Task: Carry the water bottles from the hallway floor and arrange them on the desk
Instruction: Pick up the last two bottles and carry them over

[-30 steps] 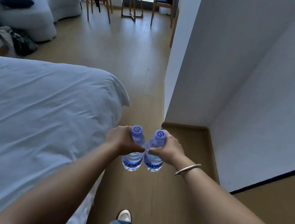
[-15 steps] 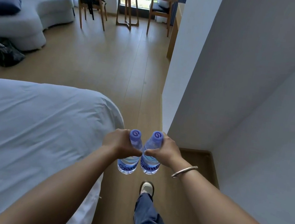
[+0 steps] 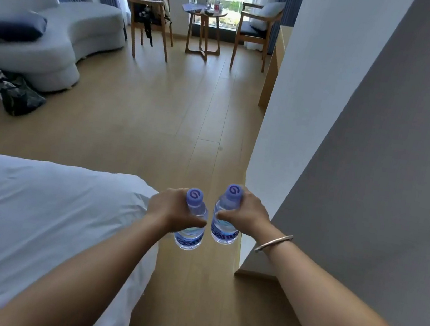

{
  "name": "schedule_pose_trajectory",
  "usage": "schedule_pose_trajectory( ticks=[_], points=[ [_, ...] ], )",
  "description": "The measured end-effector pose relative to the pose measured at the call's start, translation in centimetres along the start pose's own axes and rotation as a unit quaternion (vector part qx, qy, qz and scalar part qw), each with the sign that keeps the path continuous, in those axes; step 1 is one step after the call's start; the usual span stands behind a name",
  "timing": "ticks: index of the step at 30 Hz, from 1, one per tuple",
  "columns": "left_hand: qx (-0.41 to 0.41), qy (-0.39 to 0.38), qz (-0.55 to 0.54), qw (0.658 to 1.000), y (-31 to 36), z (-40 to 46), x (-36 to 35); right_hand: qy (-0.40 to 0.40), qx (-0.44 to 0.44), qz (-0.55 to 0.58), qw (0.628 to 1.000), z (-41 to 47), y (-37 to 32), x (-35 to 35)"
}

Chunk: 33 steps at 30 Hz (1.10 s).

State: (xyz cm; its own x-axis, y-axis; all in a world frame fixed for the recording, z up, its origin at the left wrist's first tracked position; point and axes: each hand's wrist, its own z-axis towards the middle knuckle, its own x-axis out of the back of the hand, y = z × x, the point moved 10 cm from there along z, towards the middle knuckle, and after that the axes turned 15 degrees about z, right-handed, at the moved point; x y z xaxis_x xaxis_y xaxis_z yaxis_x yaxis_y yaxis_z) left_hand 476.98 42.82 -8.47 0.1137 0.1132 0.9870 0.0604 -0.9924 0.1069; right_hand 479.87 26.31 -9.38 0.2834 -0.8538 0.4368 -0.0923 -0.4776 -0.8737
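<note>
Two clear water bottles with purple caps hang upright side by side over the wooden floor, a small gap between them. My left hand [image 3: 171,212] grips the left bottle [image 3: 190,238] around its upper body. My right hand [image 3: 245,212] grips the right bottle [image 3: 224,234] the same way; a metal bangle sits on that wrist. A light wooden desk [image 3: 273,60] shows only as an edge behind the wall corner on the right, its top hidden.
A white bed [image 3: 34,220] fills the left. The grey wall corner [image 3: 272,143] stands close on the right, leaving a wooden floor strip between. Ahead are a grey sofa [image 3: 61,30], a dark bag [image 3: 16,96], two wooden chairs and a round table [image 3: 207,15] by the window.
I have walked forward along the bed toward the room. The wall corner is nearer, more of the seating area shows, and the two bottles have moved slightly apart.
</note>
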Motion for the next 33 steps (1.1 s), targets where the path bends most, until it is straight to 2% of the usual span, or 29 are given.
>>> schedule_pose_trajectory(
  ticks=[13, 22, 33],
  points=[
    [-0.056, -0.003, 0.013, 0.998, -2.3, 23.1, 2.1, 0.038, -0.025, -0.027, 0.999, 21.3, -2.7, 2.4],
    [-0.068, -0.007, -0.005, 0.998, -7.7, 41.5, 6.7, 0.101, -0.04, -0.004, 0.994, 36.9, -8.8, 3.8],
    [-0.094, -0.021, 0.015, 0.995, -10.6, 56.0, 8.2, 0.112, -0.029, -0.013, 0.993, 51.5, -12.5, 4.4]
  ],
)
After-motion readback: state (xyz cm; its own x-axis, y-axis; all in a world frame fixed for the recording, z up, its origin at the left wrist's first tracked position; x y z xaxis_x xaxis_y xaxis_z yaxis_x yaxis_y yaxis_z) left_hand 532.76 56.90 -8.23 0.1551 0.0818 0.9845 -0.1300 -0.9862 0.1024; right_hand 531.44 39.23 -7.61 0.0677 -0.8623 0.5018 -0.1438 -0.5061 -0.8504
